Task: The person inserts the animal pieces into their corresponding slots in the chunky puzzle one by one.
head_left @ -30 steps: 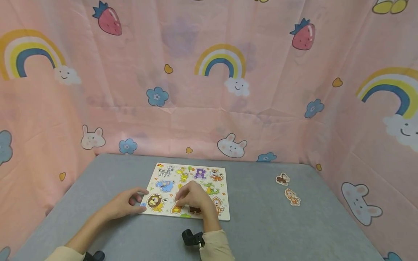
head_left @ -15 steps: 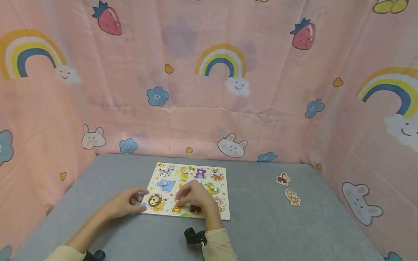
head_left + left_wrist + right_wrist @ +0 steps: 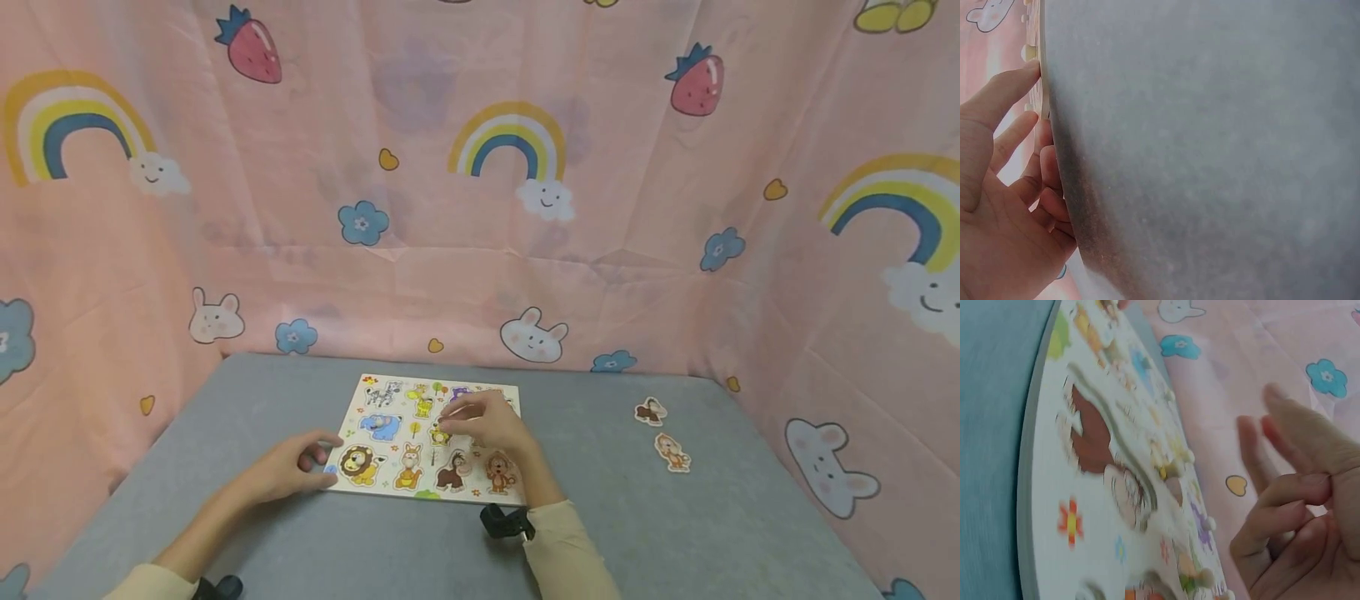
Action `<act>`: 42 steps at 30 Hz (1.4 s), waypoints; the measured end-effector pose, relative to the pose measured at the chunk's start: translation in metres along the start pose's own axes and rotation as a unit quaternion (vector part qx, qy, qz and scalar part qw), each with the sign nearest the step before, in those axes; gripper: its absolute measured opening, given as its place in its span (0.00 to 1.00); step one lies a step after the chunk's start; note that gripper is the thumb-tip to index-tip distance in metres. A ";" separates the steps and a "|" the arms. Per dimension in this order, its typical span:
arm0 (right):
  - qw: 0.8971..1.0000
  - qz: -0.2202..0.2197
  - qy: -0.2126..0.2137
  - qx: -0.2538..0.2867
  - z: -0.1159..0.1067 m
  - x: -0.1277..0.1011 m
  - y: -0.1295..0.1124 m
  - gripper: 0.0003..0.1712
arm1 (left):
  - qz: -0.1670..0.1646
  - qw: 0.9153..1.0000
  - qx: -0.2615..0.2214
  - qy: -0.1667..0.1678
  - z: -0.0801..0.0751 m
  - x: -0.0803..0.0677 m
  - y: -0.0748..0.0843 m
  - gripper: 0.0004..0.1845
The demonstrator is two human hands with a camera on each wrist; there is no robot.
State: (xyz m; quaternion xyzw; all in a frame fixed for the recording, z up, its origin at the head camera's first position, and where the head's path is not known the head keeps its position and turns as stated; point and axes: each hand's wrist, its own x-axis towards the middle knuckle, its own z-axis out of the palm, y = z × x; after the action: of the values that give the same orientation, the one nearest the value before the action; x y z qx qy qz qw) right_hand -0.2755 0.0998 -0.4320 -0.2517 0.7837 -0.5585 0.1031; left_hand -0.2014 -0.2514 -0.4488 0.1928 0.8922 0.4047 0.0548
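Note:
A wooden animal puzzle board [image 3: 349,427] lies on the grey table [image 3: 600,517], with its pieces seated in it. My left hand [image 3: 309,457] rests at the board's front left corner, fingers loosely curled and thumb against the edge. In the left wrist view that hand [image 3: 1004,187] holds nothing. Over the right middle of the board hovers my right hand [image 3: 459,412], fingertips pointing left above the pieces. The right wrist view shows this hand [image 3: 1291,481] with two fingers stretched out and two curled, empty, just above the board [image 3: 1047,506].
Two loose animal pieces lie on the table to the right: a brown one [image 3: 649,411] and an orange one [image 3: 672,452]. Pink patterned cloth [image 3: 480,208] walls the table at the back and on both sides.
My right hand has lifted from the board's front middle and moved back and to the right, uncovering the front-row pieces. The left hand has stayed at its corner.

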 end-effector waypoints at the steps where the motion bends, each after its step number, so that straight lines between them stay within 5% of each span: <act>1: 1.000 0.002 0.012 0.013 -0.002 -0.001 0.001 0.14 | 0.003 1.000 -0.001 -0.001 0.000 0.000 0.000 0.28; 6: 0.998 -0.002 0.056 0.040 -0.010 -0.001 0.007 0.16 | -0.002 1.000 0.009 -0.007 -0.002 -0.001 0.000 0.28; 23: 0.988 0.007 0.156 -0.020 -0.035 -0.024 0.028 0.13 | 0.001 1.000 -0.004 -0.004 -0.002 0.001 -0.001 0.27; 35: 0.985 -0.021 0.161 -0.051 -0.070 -0.055 0.033 0.16 | -0.009 1.000 0.005 0.003 -0.001 -0.001 -0.002 0.27; 42: 0.982 0.005 0.173 -0.074 -0.099 -0.073 0.039 0.17 | -0.012 1.000 0.002 0.006 0.000 -0.001 -0.003 0.27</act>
State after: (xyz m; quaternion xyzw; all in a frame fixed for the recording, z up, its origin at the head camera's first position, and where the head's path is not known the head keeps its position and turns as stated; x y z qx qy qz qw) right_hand -0.2683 0.2280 -0.4418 -0.1547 0.8303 -0.5331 -0.0503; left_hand -0.2015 -0.2531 -0.4510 0.1792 0.8956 0.4036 0.0538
